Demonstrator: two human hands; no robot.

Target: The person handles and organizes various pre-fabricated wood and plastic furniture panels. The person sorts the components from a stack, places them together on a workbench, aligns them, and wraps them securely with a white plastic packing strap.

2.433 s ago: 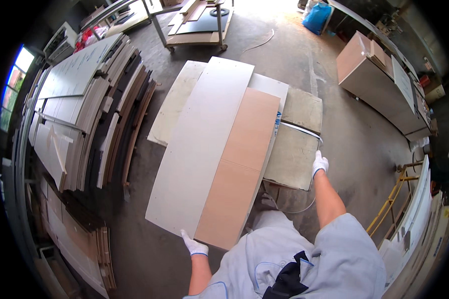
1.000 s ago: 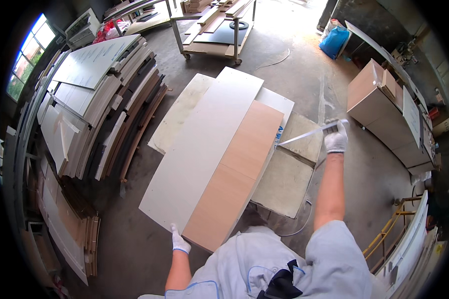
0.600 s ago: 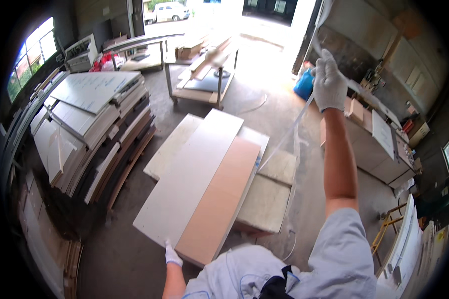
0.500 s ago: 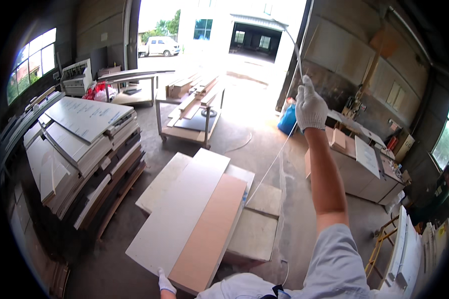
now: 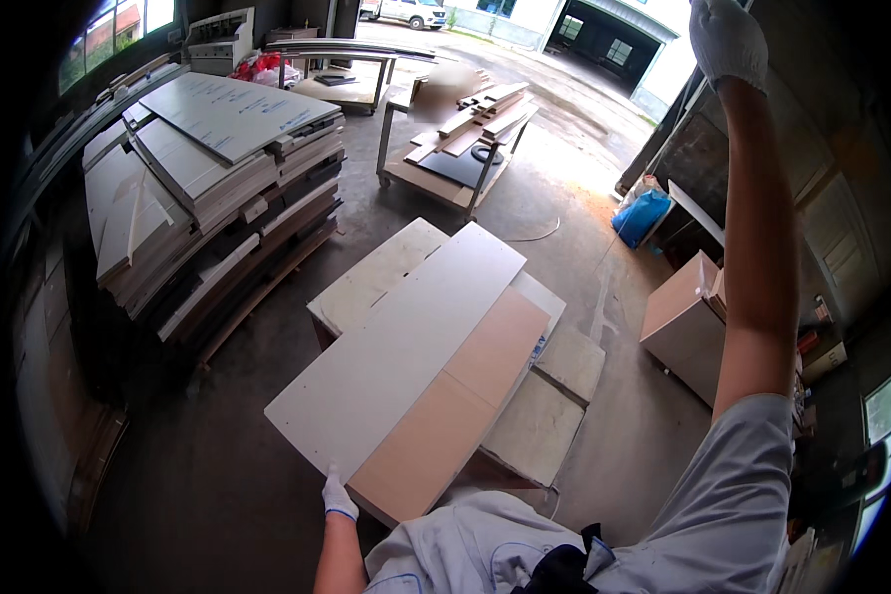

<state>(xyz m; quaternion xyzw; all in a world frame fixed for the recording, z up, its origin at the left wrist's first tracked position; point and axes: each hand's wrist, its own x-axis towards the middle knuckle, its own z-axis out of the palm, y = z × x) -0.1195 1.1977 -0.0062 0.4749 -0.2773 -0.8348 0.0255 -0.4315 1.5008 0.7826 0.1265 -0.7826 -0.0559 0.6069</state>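
Observation:
My left hand [image 5: 338,496], in a white glove, grips the near edge of a long white board [image 5: 406,346]; part of its fingers is hidden by the edge. Alongside that board lies a narrower pinkish-tan board [image 5: 455,401]. Both rest on another white panel, across low pale-topped supports [image 5: 535,431]. My right hand [image 5: 728,42], also gloved, is raised high at the upper right, far from the boards. Its fingers look closed, partly cut off by the picture's top edge; what they hold does not show.
At the left stands a tall stack of panels [image 5: 218,114]. A wheeled cart [image 5: 436,188] with wooden strips is beyond the boards, with a blurred patch above it. A blue bag [image 5: 641,218] and a tan cabinet [image 5: 678,297] are at the right. An off-white strip [image 5: 540,236] lies on the floor.
The view has swung down and right. My right hand has moved up toward the picture's top edge; the thin white cord running from it to the boards no longer shows. My left hand stays at the board.

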